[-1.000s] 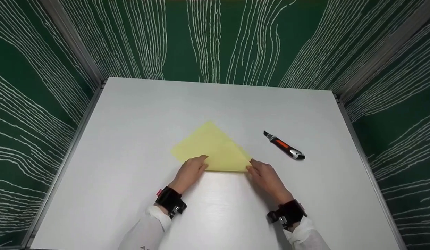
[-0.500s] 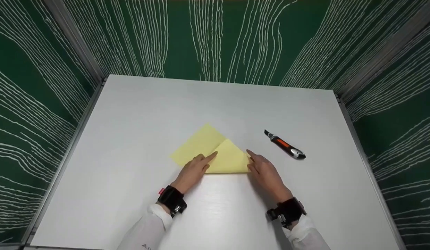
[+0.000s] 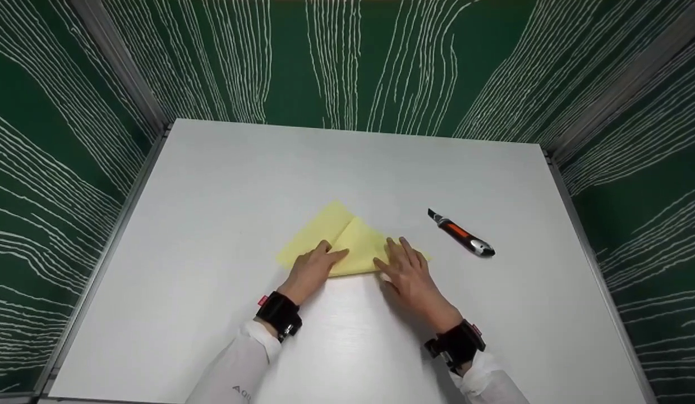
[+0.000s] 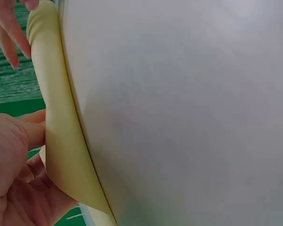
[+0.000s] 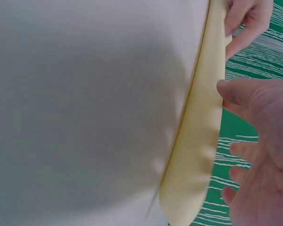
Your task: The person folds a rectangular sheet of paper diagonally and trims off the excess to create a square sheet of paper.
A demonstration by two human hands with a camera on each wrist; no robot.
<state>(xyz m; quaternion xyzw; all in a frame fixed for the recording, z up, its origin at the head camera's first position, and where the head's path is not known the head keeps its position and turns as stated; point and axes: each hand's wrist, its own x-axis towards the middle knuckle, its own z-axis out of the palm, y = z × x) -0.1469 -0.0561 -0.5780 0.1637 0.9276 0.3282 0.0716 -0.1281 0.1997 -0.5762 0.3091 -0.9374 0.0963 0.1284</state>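
A sheet of yellow paper [image 3: 355,244] lies partly folded on the white table, its folded edge toward the person. My left hand [image 3: 311,272] is at the paper's left part, thumb across the folded flap. In the left wrist view, the flap [image 4: 68,146] bulges up between that thumb and the curled fingers, which hold it. My right hand [image 3: 412,280] rests on the right part with fingers spread. In the right wrist view, the right thumb touches the paper [image 5: 198,141], and the other fingers stand apart.
A utility knife [image 3: 461,233] with a black and orange handle lies right of the paper, its tip pointing away to the left. The white table [image 3: 224,185] has green walls [image 3: 291,67] with white lines on three sides.
The paper's near flap has been folded over, and its tip has shifted left. My right hand has gone from pinching the right corner to lying spread on the paper, further left.
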